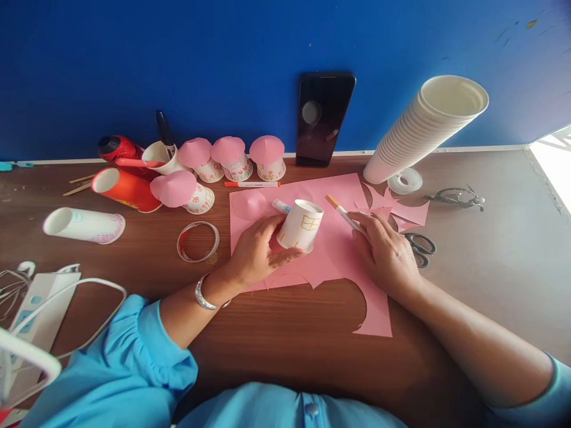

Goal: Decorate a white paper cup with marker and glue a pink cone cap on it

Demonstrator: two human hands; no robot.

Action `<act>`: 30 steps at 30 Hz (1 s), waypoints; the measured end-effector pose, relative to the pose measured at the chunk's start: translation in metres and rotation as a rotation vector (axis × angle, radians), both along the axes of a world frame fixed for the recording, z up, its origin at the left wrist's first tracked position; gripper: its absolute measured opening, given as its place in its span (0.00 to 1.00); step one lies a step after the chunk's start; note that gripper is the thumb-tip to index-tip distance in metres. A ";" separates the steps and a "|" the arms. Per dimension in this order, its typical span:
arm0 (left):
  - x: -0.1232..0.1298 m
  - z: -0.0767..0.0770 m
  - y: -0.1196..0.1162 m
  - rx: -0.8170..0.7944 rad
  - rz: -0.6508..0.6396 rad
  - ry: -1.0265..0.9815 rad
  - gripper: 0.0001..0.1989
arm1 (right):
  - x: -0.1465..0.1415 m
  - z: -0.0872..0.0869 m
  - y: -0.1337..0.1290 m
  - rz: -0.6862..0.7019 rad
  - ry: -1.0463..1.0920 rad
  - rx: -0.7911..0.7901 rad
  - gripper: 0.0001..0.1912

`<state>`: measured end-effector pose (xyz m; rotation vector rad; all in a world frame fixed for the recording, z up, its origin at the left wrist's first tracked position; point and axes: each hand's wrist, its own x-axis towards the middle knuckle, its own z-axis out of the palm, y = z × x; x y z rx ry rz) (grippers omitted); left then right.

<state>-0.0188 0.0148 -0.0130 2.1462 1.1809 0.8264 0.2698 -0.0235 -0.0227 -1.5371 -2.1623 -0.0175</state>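
My left hand [259,252] grips an upside-down white paper cup [300,229] from its left side. A window with panes and a few short strokes are drawn on the cup in yellow-orange. In my right hand [386,252] is a marker pen [345,215], its orange end pointing up and left toward the cup, a small gap away. Both hands are over a cut sheet of pink paper [332,255]. Behind the cup, a white and blue tube [281,206] lies partly hidden beside a pink paper cone [250,204].
Several decorated cups with pink cone tops [266,151] stand along the blue wall. A phone [325,119] leans there, left of a tall stack of paper cups [423,131]. Scissors [419,246] lie by my right wrist, a tape roll [198,242] left, a power strip [44,309] far left.
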 end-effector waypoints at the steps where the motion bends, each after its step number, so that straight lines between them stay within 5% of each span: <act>1: 0.000 -0.001 0.000 0.017 0.003 0.014 0.35 | 0.000 0.001 0.000 0.000 0.018 0.001 0.16; 18: -0.004 -0.002 0.002 -0.034 0.039 0.058 0.33 | -0.002 -0.003 -0.003 0.143 0.215 -0.041 0.21; 24: -0.004 -0.011 0.002 -0.015 0.036 -0.128 0.33 | -0.001 0.000 -0.002 0.079 0.270 -0.055 0.19; 30: -0.004 -0.015 0.002 0.147 0.103 -0.158 0.27 | -0.005 0.017 -0.014 -0.013 0.618 -0.193 0.15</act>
